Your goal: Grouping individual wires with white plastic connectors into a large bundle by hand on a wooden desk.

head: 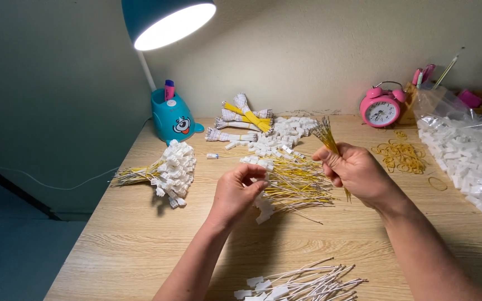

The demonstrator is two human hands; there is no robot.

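Head view: right fingers (330,161) around yellow wires (326,134), left fingers (255,174) pinching white connector (264,165); bag (447,108) of connectors.

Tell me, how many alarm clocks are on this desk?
1: a pink alarm clock stands at the back of the wooden desk, against the wall, right of the white connector pile. None seems hidden.

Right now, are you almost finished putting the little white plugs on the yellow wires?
Not nearly. Done: a bundle of plugged wires lies at the left, and tied bundles sit at the back. In hand: the right hand grips a bunch of yellow wires, while the left hand pinches a white plug. Left: a heap of loose wires, loose plugs and a big bag of plugs.
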